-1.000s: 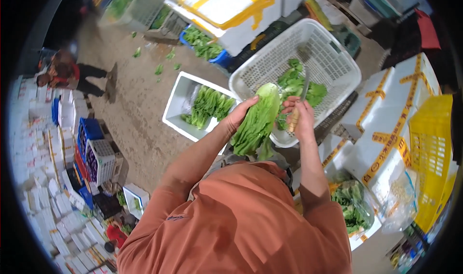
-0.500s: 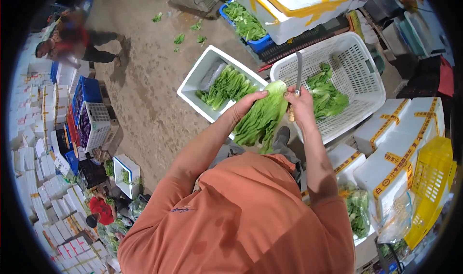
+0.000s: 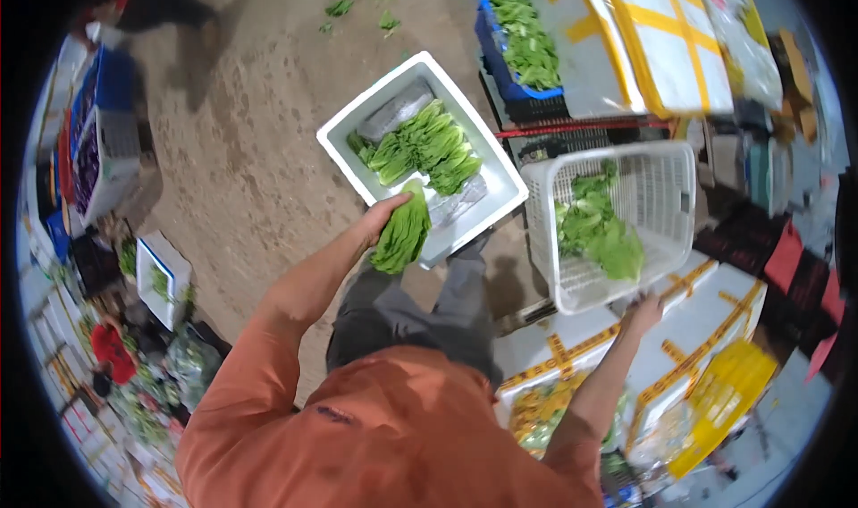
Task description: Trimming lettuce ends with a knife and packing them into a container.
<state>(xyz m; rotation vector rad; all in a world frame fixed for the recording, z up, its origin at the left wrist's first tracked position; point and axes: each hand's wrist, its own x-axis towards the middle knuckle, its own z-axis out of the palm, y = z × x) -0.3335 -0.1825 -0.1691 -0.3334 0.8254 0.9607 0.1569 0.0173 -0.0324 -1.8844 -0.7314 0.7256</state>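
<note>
In my left hand [image 3: 382, 219] is a bunch of green leaf lettuce [image 3: 407, 238], gripped at its pale base with the leaves hanging down. It is over the near-left edge of a white foam box [image 3: 506, 202]. Inside that box, several lettuce heads [image 3: 427, 146] lie on clear plastic-like sheeting. My right hand [image 3: 643, 313] is out to the right, just beyond the near rim of a white slatted basket [image 3: 563, 307]. Its fingers look curled but blurred, and no knife blade can be made out there. Loose lettuce leaves [image 3: 599, 226] lie in the basket.
A blue crate of greens [image 3: 527, 34] stands at the back beside a large taped foam box [image 3: 652, 43]. Taped foam boxes [image 3: 706, 316] and a yellow crate [image 3: 728, 401] are at right. Another person [image 3: 156, 3] is at the far left.
My left hand has carried the lettuce to the foam box. My right hand has left the lettuce, moving right past the basket; the curved knife it held no longer shows clearly. My view has shifted.
</note>
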